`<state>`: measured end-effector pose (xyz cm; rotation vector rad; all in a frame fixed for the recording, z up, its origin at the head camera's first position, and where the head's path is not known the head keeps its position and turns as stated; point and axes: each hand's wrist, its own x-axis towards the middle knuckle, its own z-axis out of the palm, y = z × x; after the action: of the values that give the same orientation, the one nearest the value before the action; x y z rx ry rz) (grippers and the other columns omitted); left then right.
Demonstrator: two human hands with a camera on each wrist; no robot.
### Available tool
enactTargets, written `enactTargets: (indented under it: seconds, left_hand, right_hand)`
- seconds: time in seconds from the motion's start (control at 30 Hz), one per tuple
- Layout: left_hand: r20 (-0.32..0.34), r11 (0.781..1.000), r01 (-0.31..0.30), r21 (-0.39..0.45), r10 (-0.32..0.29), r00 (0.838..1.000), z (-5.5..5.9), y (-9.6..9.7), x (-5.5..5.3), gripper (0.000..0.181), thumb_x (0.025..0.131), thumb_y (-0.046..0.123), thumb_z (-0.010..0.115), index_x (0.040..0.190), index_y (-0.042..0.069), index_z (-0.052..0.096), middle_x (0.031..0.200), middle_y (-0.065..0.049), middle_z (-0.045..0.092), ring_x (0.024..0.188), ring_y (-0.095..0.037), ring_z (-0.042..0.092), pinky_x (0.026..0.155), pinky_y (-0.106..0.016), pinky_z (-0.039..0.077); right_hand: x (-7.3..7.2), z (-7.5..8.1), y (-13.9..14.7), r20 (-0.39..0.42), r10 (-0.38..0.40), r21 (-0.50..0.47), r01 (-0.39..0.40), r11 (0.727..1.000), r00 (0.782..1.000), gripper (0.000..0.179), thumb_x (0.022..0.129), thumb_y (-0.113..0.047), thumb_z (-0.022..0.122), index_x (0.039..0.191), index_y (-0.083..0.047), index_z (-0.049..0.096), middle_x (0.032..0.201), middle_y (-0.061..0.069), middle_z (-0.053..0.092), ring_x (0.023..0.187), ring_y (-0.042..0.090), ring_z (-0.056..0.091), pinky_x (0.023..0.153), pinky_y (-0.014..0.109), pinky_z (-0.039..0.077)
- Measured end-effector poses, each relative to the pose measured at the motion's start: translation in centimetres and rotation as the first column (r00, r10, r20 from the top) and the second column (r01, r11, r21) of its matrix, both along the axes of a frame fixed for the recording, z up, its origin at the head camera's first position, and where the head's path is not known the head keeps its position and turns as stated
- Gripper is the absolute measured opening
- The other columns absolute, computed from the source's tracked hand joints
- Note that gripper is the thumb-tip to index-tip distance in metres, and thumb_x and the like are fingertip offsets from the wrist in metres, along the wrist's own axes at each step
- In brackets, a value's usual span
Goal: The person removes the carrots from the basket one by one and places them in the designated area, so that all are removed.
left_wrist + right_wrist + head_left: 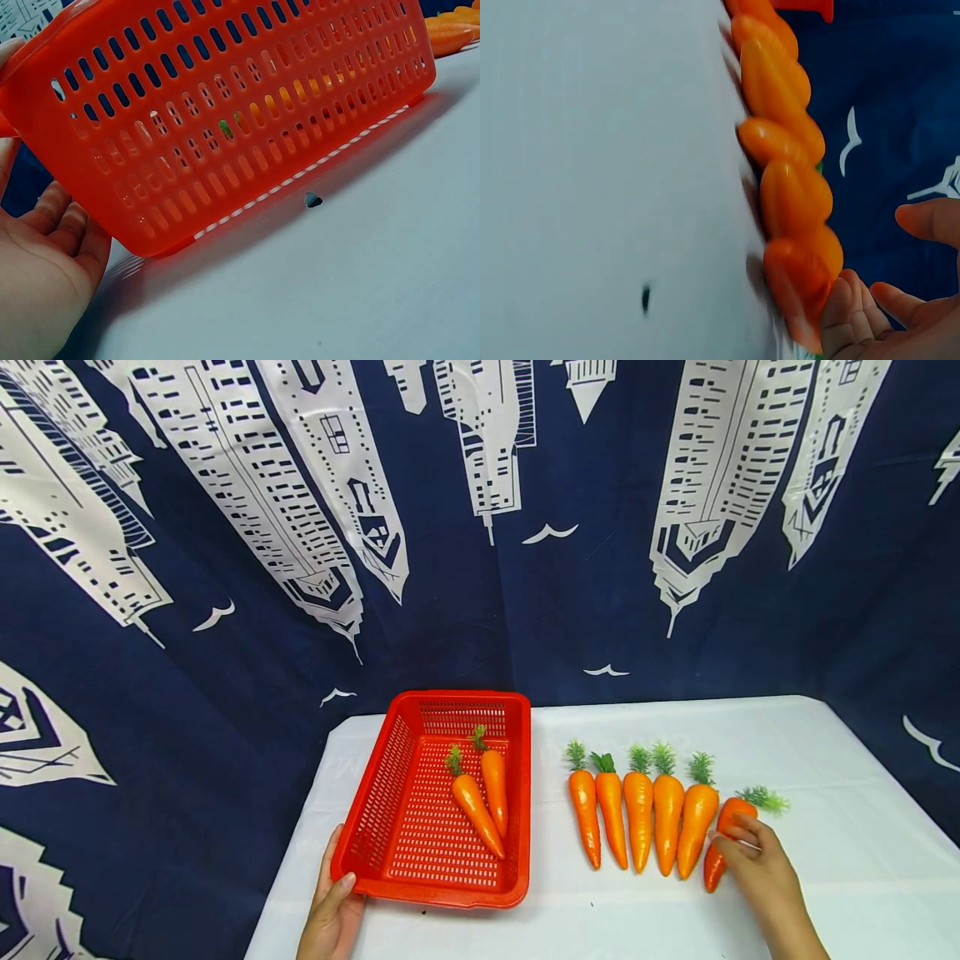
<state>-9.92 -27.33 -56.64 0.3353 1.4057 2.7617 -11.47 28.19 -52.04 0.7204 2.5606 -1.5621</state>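
My left hand (333,902) grips the near left corner of a red plastic basket (431,893), thumb on the rim and fingers along the outside. Two orange carrots with green tops, one of them a slanted carrot (477,814), lie inside it. On the right, my right hand (765,868) reaches over the end carrot (716,864) of a row, hiding part of it. In the right wrist view the thumb (930,219) stands well apart from the fingers, which are beside that redder carrot (799,281).
Several more carrots, such as a middle carrot (638,818), lie side by side with tops pointing away. All stand on a white-covered table (600,918). A dark blue cloth (450,635) with white buildings hangs behind. A small dark speck (313,199) lies near the basket.
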Motion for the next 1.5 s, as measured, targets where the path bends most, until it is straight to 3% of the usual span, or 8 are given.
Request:
enactTargets:
  seconds: [0.17, 0.37, 0.7, 1.13, 1.37, 1.5]
  left_hand:
    - [-0.007, 1.000, 0.007, 0.006, -0.007, 1.000, -0.1, 0.0, 0.0, 0.072, 0.104, -0.005, 0.027, 0.163, 0.025, -0.001, 0.157, 0.017, 0.037, 0.142, -0.004, 0.045, 0.115, -0.022, 0.040]
    - [-0.010, 1.000, 0.009, 0.010, -0.009, 1.000, 0.0, 0.0, 0.0, 0.072, 0.103, -0.005, 0.027, 0.163, 0.026, 0.002, 0.157, 0.016, 0.037, 0.142, -0.004, 0.046, 0.115, -0.021, 0.040]
    - [0.016, 1.000, -0.007, -0.016, 0.007, 1.000, 0.0, 0.0, 0.0, 0.073, 0.103, -0.004, 0.029, 0.163, 0.026, 0.000, 0.157, 0.016, 0.034, 0.141, -0.003, 0.046, 0.115, -0.021, 0.041]
    - [-0.004, 1.000, 0.001, -0.007, -0.001, 1.000, -0.1, 0.0, 0.0, 0.072, 0.104, -0.004, 0.029, 0.163, 0.026, 0.002, 0.158, 0.016, 0.035, 0.141, -0.004, 0.045, 0.115, -0.021, 0.040]
    - [0.010, 1.000, -0.008, -0.010, 0.008, 1.000, -0.1, 0.0, 0.0, 0.072, 0.103, -0.004, 0.029, 0.163, 0.026, 0.002, 0.157, 0.017, 0.037, 0.141, -0.003, 0.046, 0.115, -0.021, 0.040]
    - [0.010, 1.000, -0.009, -0.013, 0.009, 1.000, -0.1, 0.0, 0.0, 0.072, 0.104, -0.004, 0.029, 0.163, 0.026, 0.002, 0.158, 0.016, 0.035, 0.141, -0.003, 0.046, 0.115, -0.021, 0.041]
  right_hand:
    - [0.0, 0.3, -1.4, -0.030, 0.063, -0.002, -0.064, 0.998, 0.998, 0.079, 0.103, -0.038, 0.054, 0.158, 0.005, 0.019, 0.150, 0.027, 0.041, 0.081, -0.026, 0.039, 0.071, 0.005, 0.045]
    - [0.1, 0.5, -2.9, -0.029, 0.130, -0.024, -0.130, 0.991, 0.991, 0.075, 0.104, -0.039, 0.052, 0.160, -0.002, 0.018, 0.154, 0.025, 0.039, 0.085, -0.024, 0.042, 0.074, 0.013, 0.051]
    - [0.3, 1.3, -5.3, -0.106, 0.203, -0.067, -0.211, 0.975, 0.973, 0.069, 0.104, -0.037, 0.054, 0.157, -0.004, 0.027, 0.149, 0.022, 0.045, 0.093, -0.017, 0.049, 0.078, 0.022, 0.054]
    - [0.0, 2.3, -8.3, -0.200, 0.259, -0.079, -0.279, 0.957, 0.945, 0.058, 0.103, -0.028, 0.058, 0.153, -0.007, 0.036, 0.144, 0.017, 0.051, 0.100, -0.010, 0.054, 0.083, 0.019, 0.052]
    - [-0.2, 2.5, -9.1, -0.201, 0.268, -0.101, -0.292, 0.951, 0.942, 0.061, 0.102, -0.037, 0.059, 0.152, -0.009, 0.039, 0.147, 0.015, 0.050, 0.103, -0.010, 0.054, 0.086, 0.015, 0.051]
    - [-0.3, 2.6, -9.5, -0.244, 0.286, -0.116, -0.321, 0.940, 0.927, 0.058, 0.102, -0.036, 0.059, 0.150, -0.008, 0.043, 0.147, 0.015, 0.052, 0.106, -0.008, 0.056, 0.088, 0.015, 0.052]
